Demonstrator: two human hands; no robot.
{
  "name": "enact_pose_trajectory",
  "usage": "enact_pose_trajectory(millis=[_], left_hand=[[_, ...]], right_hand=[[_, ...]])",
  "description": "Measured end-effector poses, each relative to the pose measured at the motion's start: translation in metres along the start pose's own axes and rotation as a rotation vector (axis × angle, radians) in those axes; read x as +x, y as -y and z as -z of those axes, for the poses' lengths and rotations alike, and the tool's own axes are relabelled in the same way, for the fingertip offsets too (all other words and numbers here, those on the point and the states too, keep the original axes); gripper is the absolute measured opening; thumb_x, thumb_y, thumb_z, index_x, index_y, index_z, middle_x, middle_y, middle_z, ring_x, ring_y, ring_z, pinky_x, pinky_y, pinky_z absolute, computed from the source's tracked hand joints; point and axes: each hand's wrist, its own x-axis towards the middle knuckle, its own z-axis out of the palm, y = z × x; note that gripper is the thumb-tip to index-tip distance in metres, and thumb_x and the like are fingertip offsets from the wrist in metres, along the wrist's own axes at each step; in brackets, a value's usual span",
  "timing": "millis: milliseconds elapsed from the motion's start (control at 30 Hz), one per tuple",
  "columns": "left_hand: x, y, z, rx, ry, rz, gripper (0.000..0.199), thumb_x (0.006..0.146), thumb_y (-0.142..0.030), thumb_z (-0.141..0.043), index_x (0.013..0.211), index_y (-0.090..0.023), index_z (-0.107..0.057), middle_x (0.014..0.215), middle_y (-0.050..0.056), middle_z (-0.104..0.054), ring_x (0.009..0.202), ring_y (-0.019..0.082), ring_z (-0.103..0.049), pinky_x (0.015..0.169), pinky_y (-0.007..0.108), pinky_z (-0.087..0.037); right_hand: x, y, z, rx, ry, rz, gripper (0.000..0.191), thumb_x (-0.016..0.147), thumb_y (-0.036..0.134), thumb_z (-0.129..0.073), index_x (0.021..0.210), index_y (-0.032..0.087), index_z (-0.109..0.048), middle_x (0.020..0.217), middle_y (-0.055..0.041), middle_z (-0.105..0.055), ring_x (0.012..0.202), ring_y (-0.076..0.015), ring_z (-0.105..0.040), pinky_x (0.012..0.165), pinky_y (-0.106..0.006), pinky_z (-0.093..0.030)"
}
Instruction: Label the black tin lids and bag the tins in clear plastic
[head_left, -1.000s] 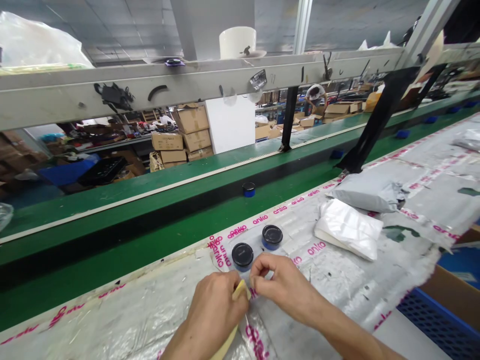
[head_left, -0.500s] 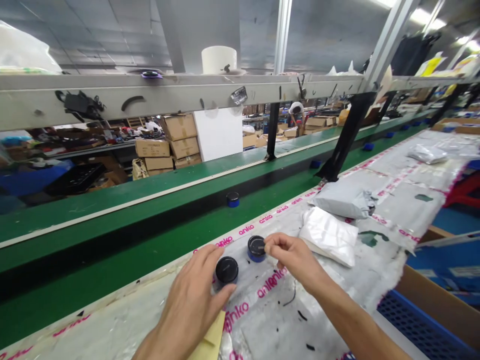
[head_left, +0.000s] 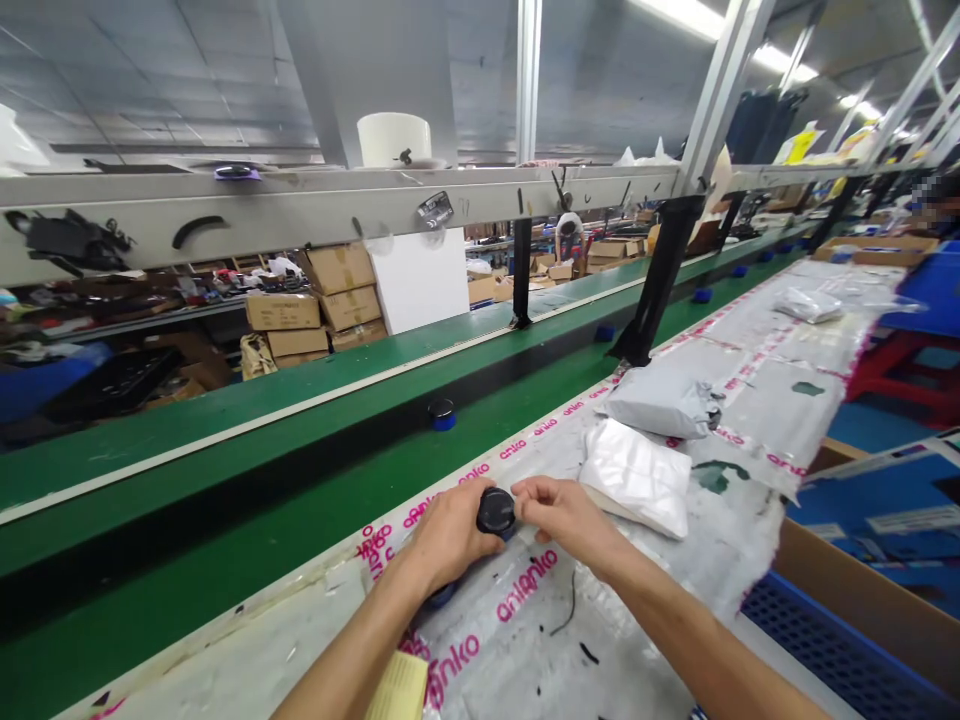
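My left hand [head_left: 450, 535] and my right hand [head_left: 562, 515] meet at a jar with a black lid and blue body [head_left: 495, 512], on the plastic-covered bench [head_left: 780, 390]. My left fingers wrap against the jar, and my right fingertips press at its lid edge. A second blue jar [head_left: 441, 596] is mostly hidden under my left hand. A yellow paper strip [head_left: 397, 688] lies near my left wrist. Close to my right hand are a white plastic pouch [head_left: 637, 475] and a grey mailer bag [head_left: 660, 402].
Beyond the bench runs a green conveyor [head_left: 225, 480] with a small blue-and-black jar [head_left: 442, 414] on it. A blue mesh crate [head_left: 825, 640] and cardboard box [head_left: 862, 560] stand at right. A person [head_left: 570, 235] works far off among cartons.
My hands have come together around one jar, and the other jar has moved under my left hand. The yellow paper now lies lower, and the view has turned right.
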Motion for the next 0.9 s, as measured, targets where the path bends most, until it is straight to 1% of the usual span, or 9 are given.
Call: enact_pose_trajectory(millis=[100,200,367,433,500,567,633,767,900], left_hand=[[-0.005,-0.006,-0.002,0.033,-0.029,0.019,0.053,0.069,-0.024,-0.076,0.119,-0.028,-0.058,0.111,0.001,-0.069,0.099,0.025,-0.065,0.079,0.031,-0.045],[-0.007,-0.011,-0.003,0.066,-0.044,0.027,0.048,0.069,-0.020,-0.072,0.115,-0.026,-0.057,0.110,0.002,-0.066,0.096,0.025,-0.063,0.075,0.030,-0.042],[-0.009,-0.015,-0.005,0.092,-0.044,-0.009,0.045,0.070,-0.016,-0.064,0.114,-0.025,-0.055,0.114,0.003,-0.061,0.086,0.022,-0.062,0.069,0.030,-0.040],[-0.009,-0.016,-0.006,0.090,-0.045,-0.038,0.043,0.073,-0.016,-0.062,0.115,-0.026,-0.055,0.115,0.003,-0.060,0.087,0.021,-0.062,0.070,0.029,-0.041],[-0.008,-0.016,-0.006,0.080,-0.051,-0.070,0.041,0.076,-0.018,-0.062,0.116,-0.026,-0.056,0.115,0.003,-0.060,0.094,0.022,-0.061,0.073,0.029,-0.043],[-0.007,-0.015,-0.007,0.066,-0.057,-0.094,0.041,0.076,-0.018,-0.063,0.116,-0.026,-0.057,0.115,0.003,-0.060,0.100,0.022,-0.060,0.078,0.030,-0.044],[-0.006,-0.013,-0.008,0.047,-0.062,-0.105,0.042,0.075,-0.017,-0.065,0.116,-0.027,-0.058,0.115,0.002,-0.062,0.101,0.022,-0.061,0.081,0.030,-0.045],[-0.006,-0.008,-0.010,0.011,-0.077,-0.083,0.050,0.077,-0.021,-0.068,0.125,-0.026,-0.055,0.120,0.003,-0.065,0.103,0.024,-0.063,0.083,0.032,-0.047],[-0.005,-0.003,-0.009,-0.015,-0.066,-0.076,0.049,0.080,-0.020,-0.066,0.127,-0.027,-0.055,0.119,0.003,-0.069,0.103,0.025,-0.065,0.083,0.033,-0.048]], right_hand=[[0.005,-0.001,0.000,-0.033,0.025,0.004,0.017,0.069,0.035,-0.058,0.069,0.018,-0.056,0.079,-0.0009,-0.063,0.064,-0.0133,-0.052,0.051,-0.021,-0.042],[0.007,-0.003,-0.001,-0.053,0.044,0.015,0.016,0.069,0.034,-0.058,0.069,0.018,-0.058,0.072,0.0008,-0.059,0.060,-0.0127,-0.050,0.049,-0.020,-0.040],[0.003,-0.005,-0.001,-0.058,0.059,0.024,0.016,0.073,0.033,-0.058,0.072,0.017,-0.060,0.063,0.0045,-0.051,0.053,-0.0105,-0.044,0.048,-0.020,-0.038],[0.001,-0.006,-0.001,-0.061,0.058,0.029,0.016,0.074,0.033,-0.058,0.073,0.017,-0.059,0.062,0.0051,-0.049,0.052,-0.0100,-0.043,0.048,-0.020,-0.037],[0.000,-0.007,0.000,-0.064,0.050,0.039,0.017,0.074,0.034,-0.058,0.070,0.017,-0.057,0.061,0.0049,-0.048,0.051,-0.0100,-0.043,0.048,-0.020,-0.037],[-0.001,-0.008,0.001,-0.059,0.040,0.044,0.018,0.074,0.035,-0.058,0.069,0.018,-0.055,0.063,0.0040,-0.048,0.053,-0.0105,-0.044,0.048,-0.020,-0.038],[-0.001,-0.009,0.002,-0.040,0.036,0.032,0.018,0.074,0.036,-0.057,0.071,0.018,-0.058,0.065,0.0031,-0.049,0.055,-0.0112,-0.045,0.049,-0.020,-0.040],[-0.001,-0.012,0.003,-0.010,0.032,-0.003,0.017,0.070,0.034,-0.057,0.074,0.018,-0.062,0.067,0.0020,-0.052,0.056,-0.0120,-0.048,0.049,-0.020,-0.042],[0.001,-0.013,0.004,-0.017,0.031,-0.005,0.018,0.070,0.034,-0.057,0.076,0.018,-0.063,0.067,0.0017,-0.051,0.057,-0.0126,-0.049,0.049,-0.020,-0.042]])
